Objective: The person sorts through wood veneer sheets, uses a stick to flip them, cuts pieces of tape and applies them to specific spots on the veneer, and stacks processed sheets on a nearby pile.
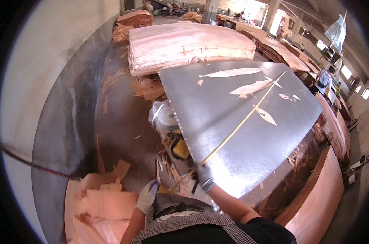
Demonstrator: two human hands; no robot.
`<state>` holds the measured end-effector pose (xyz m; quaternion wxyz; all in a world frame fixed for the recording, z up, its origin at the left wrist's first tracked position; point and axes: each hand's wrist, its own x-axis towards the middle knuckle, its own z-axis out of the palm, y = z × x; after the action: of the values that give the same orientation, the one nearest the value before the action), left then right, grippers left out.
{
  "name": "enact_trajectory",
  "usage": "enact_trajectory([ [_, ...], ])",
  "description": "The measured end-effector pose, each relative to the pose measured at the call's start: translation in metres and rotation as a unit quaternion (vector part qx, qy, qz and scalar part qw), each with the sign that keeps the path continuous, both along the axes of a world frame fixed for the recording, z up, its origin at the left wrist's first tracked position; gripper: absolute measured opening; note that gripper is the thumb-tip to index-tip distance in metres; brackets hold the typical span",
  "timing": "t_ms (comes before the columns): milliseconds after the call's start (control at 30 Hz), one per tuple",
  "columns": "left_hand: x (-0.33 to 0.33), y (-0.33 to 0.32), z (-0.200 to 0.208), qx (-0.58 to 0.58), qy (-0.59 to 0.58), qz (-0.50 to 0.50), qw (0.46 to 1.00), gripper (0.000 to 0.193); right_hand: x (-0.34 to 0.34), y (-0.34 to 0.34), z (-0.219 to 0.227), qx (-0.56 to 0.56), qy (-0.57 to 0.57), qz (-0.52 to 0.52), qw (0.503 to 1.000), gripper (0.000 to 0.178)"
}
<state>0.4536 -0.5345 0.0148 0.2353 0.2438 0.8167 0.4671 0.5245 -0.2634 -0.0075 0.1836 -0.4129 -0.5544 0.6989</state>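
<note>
A long thin yellow strip [243, 122], like a measuring tape, lies slantwise across a smooth grey metal-topped table [217, 105] and runs past its near corner toward my waist. At that corner my right hand [204, 175], in a dark-palmed glove, closes around the strip; its fingers are partly blurred. A small black piece [195, 186] shows just below it. My left hand [147, 197], in a pale glove with bluish fingertips, is curled in front of my checked apron [184, 207], near the strip's lower end. What its fingers hold is hidden. Torn veneer pieces [233, 72] lie on the tabletop.
Beyond the table rises a thick stack of veneer sheets [188, 40]. More veneer lies at lower left [107, 207] and right [318, 195]. A plastic-wrapped bundle [163, 116] and a black container with a yellow item [180, 149] sit by the table's left edge. A person [324, 81] stands far right.
</note>
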Motion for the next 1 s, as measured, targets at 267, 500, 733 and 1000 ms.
enact_trajectory([
  [267, -0.263, 0.079, 0.018, -0.191, 0.054, -0.24, 0.95, 0.045, -0.227, -0.007, -0.01, -0.133, 0.058, -0.002, 0.989, 0.017],
  [500, -0.493, 0.049, 0.053, -0.213, 0.0, -0.304, 0.929, 0.049, -0.408, 0.122, -0.059, -0.049, 0.071, -0.217, 0.972, 0.015],
  [733, -0.694, 0.069, 0.018, -0.177, -0.033, -0.218, 0.959, 0.047, -0.624, 0.146, -0.062, -0.08, -0.041, -0.186, 0.978, 0.019],
  [1000, -0.962, 0.12, 0.036, -0.154, 0.076, -0.092, 0.981, 0.042, -0.95, 0.206, -0.028, -0.007, 0.168, -0.134, 0.977, 0.021],
])
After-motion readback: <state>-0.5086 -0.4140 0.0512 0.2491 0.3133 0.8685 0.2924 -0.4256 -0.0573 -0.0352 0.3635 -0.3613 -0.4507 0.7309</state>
